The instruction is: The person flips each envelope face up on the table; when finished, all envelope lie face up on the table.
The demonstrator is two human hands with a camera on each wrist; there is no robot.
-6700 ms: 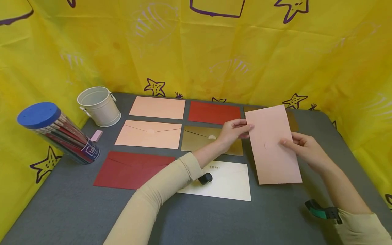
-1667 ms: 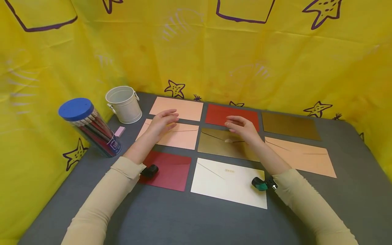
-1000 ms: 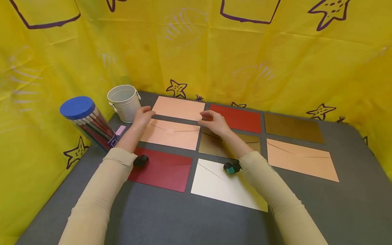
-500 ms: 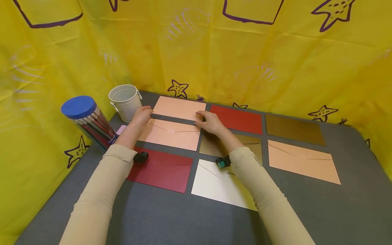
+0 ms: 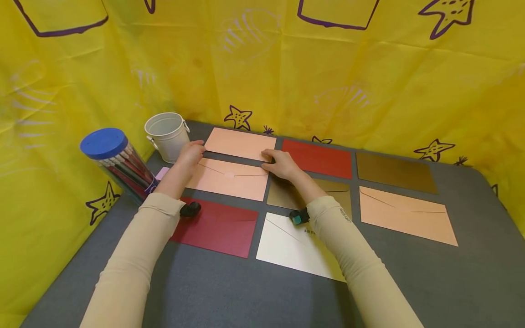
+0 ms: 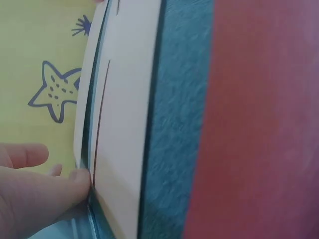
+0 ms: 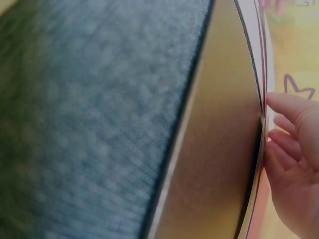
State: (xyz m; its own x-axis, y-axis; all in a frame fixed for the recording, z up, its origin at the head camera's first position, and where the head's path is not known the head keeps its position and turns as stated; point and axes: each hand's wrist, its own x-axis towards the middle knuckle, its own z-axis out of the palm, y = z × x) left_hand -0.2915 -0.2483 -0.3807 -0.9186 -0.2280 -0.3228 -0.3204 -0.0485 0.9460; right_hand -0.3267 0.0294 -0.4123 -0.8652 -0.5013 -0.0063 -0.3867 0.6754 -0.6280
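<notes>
A plain peach envelope (image 5: 239, 142) lies at the back left of the grey table, its near edge showing a thin dark line beneath. My left hand (image 5: 189, 158) pinches its left end near the front corner; in the left wrist view the thumb (image 6: 79, 184) meets the edge. At the right end my right hand (image 5: 285, 165) holds the front corner with curled fingers, and its fingertips (image 7: 274, 99) touch the edge in the right wrist view. Just in front lies a peach envelope (image 5: 231, 180) with its flap up. The gold envelope (image 5: 283, 196) is partly under the right forearm.
A red envelope (image 5: 317, 159) and a brown one (image 5: 395, 173) continue the back row. A peach envelope (image 5: 406, 214) lies right. Dark red (image 5: 221, 228) and white (image 5: 287, 248) envelopes lie in front. A white bucket (image 5: 168, 139) and pencil tub (image 5: 119, 164) stand left, by a pink eraser (image 5: 162, 172).
Earlier both hands held a pink envelope at the right; a peach one now lies there, flap up. The hands moved left to the ends of the back-left envelope and hardly moved in the last half second.
</notes>
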